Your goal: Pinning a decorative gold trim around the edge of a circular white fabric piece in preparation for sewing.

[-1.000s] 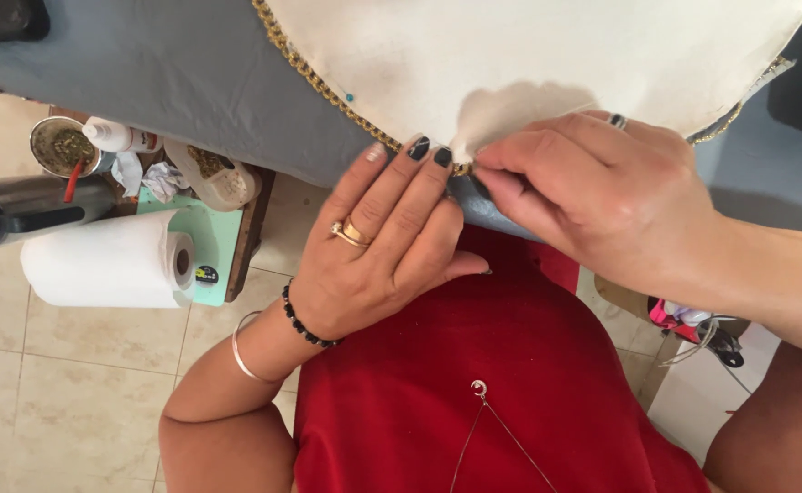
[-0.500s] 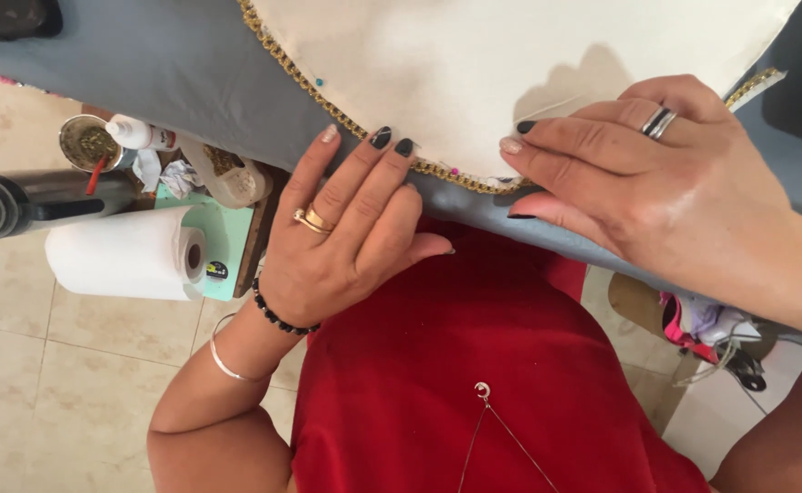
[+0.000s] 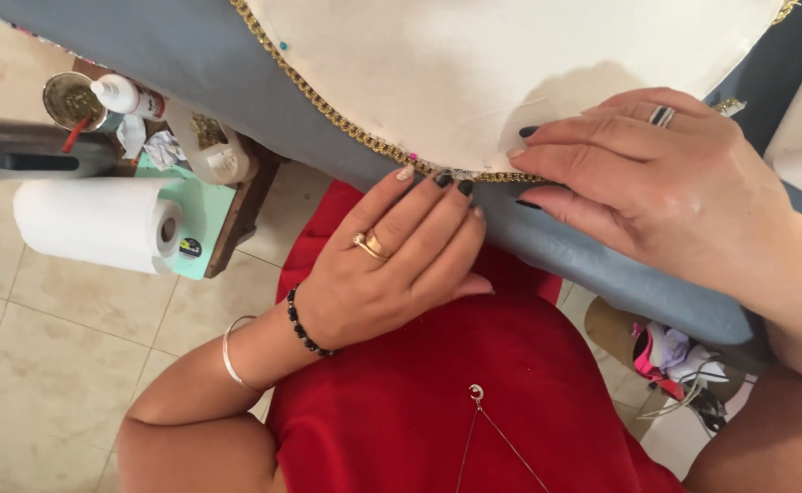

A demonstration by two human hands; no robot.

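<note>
Red fabric [image 3: 437, 402] covers the person's lap at the near edge of the view, with a thin chain and small ring lying on it. Just beyond, the left hand [image 3: 392, 269] rests palm down against the edge of the grey padded bench [image 3: 191, 64], its fingers [image 3: 437, 196] extended and loosely together, gripping nothing; their tips touch the gold chain trim [image 3: 346, 128] where it meets the lower curve of the cream fabric piece [image 3: 474, 64]. The wrist carries a black bead bracelet and a thin bangle. To the right, the right hand [image 3: 665, 183] lies flat on the cream piece and the bench edge, fingers straight and pointing left, pressing down rather than pinching; their tips sit just beside the left fingertips, over the same stretch of trim. Coloured pin heads dot the trim nearby. Farther left, below the bench, a paper towel roll [image 3: 99, 224] lies on a small green table [image 3: 202, 205] with a white bottle [image 3: 122, 94] and jars.
</note>
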